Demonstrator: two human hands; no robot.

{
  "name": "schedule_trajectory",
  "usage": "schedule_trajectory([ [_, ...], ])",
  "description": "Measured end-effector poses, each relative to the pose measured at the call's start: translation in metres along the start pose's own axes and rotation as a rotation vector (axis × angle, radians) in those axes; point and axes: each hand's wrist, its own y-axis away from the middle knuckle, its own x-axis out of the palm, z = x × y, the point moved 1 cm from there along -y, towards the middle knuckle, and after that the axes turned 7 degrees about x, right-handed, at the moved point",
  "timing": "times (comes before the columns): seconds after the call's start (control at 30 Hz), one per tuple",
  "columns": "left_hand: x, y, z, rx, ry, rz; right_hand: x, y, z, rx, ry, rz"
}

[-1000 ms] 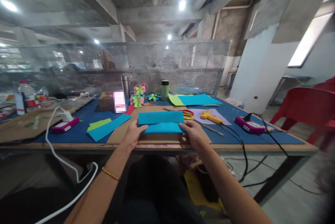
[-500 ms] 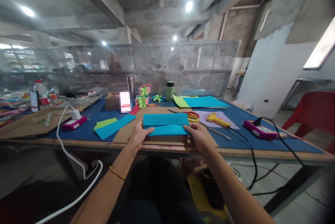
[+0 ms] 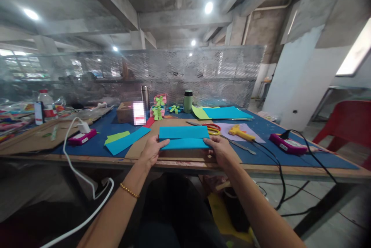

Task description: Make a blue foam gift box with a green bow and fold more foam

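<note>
A folded sheet of blue paper (image 3: 183, 144) is held between my two hands, over brown cardboard (image 3: 171, 122) near the table's front edge. One crease runs across its width. My left hand (image 3: 151, 150) pinches the left end, thumb on top and fingers underneath. At the right end my right hand (image 3: 219, 149) grips it the same way. Just beyond the paper lie scissors with red and yellow handles (image 3: 213, 129). To the left, a blue paper strip (image 3: 127, 141) overlaps a green piece (image 3: 116, 136).
Right of the cardboard, a yellow glue gun (image 3: 242, 133) rests on purple paper (image 3: 255, 135), beside metal tweezers (image 3: 242, 147). Purple power strips (image 3: 82, 137) with cables sit on both sides. Farther back stand a green bottle (image 3: 188, 102), a steel flask (image 3: 145, 97) and stacked paper (image 3: 227, 112).
Both hands keep their hold on the blue paper. The left thumb has shifted very slightly; otherwise almost nothing differs.
</note>
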Motion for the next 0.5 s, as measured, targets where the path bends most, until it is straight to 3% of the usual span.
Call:
schedule_trajectory([
  [0.1,0.0007,-0.001,0.0,-0.007,0.011,-0.013,0.0005,0.0007,0.0006,0.027,0.005,-0.043],
  [0.5,-0.0035,-0.0026,0.0029,0.014,0.002,0.024,0.0005,0.0032,0.0,-0.04,0.03,0.011],
])
